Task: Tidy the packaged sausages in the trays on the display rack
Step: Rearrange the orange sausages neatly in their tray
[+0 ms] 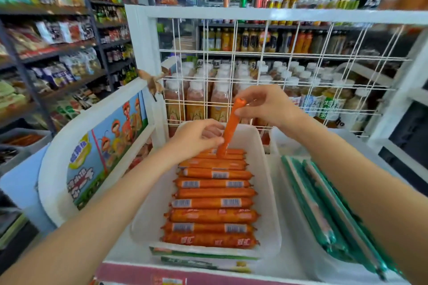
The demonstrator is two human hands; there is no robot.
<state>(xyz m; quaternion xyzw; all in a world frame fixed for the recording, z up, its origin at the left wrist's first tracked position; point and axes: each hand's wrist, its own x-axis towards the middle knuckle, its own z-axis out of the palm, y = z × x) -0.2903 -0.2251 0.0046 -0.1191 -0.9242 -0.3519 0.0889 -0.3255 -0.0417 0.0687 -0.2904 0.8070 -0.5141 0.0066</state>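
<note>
A white tray (pixel 264 169) on the display rack holds several orange packaged sausages (pixel 214 202) lying crosswise in a neat row. One orange sausage (pixel 231 127) stands nearly upright over the far end of the row. My right hand (pixel 266 106) pinches its top end, and my left hand (pixel 196 137) grips its lower part where it meets the row. A second white tray (pixel 284 146) to the right holds long green packaged sausages (pixel 328 210) lying lengthwise.
A white wire grid panel (pixel 278 71) stands right behind the trays, with bottled drinks (pixel 220 99) behind it. The rack's white side panel with a cartoon poster (pixel 104 150) rises on the left. Flat green packets (pixel 201 255) lie under the tray's near edge. Stocked shelves surround the rack.
</note>
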